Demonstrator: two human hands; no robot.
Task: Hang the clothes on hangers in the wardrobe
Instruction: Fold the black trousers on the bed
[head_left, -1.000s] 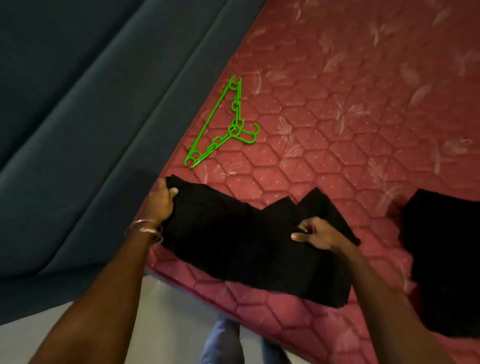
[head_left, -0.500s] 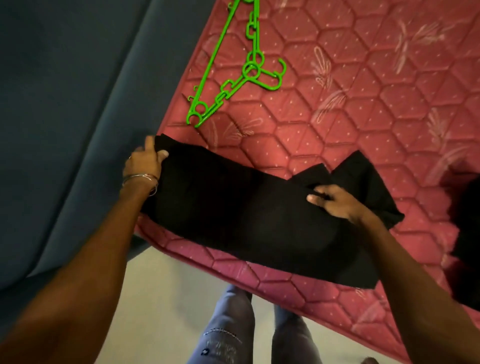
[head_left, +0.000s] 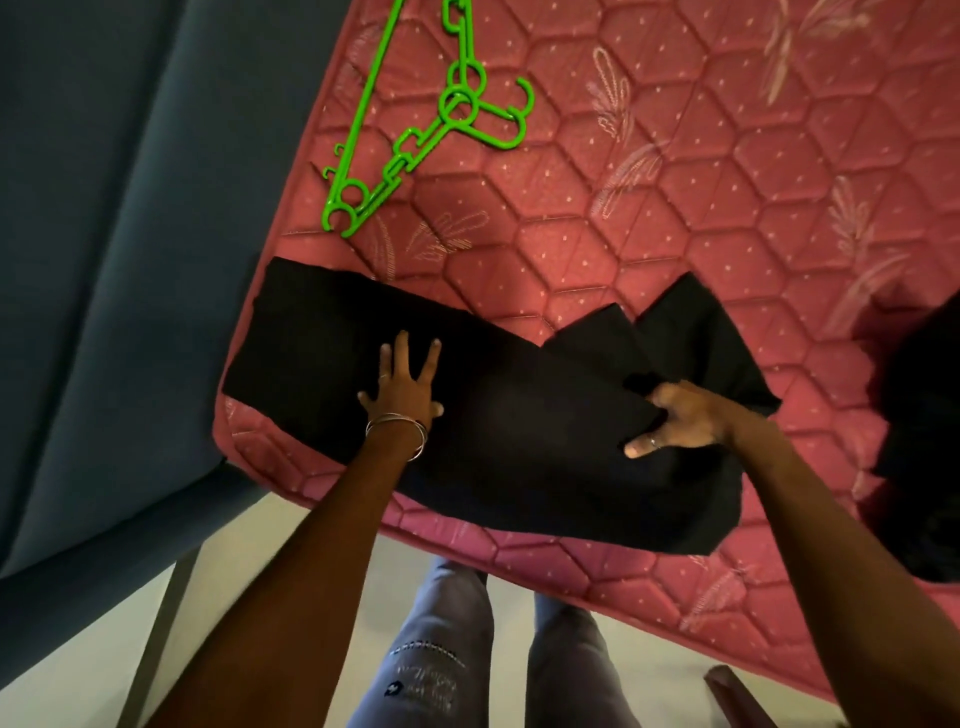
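Hands, 2 of them, work a folded black garment on your pink mattress. Your left hand has slid from its left end to press flat, fingers spread; your right hand pinches a fold. Green hanger lies beyond, unused.

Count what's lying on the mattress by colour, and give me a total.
Green: 1, the hanger
Black: 2, the cloth under both hands, and another dark cloth at the right edge, only partly in view
Total: 3
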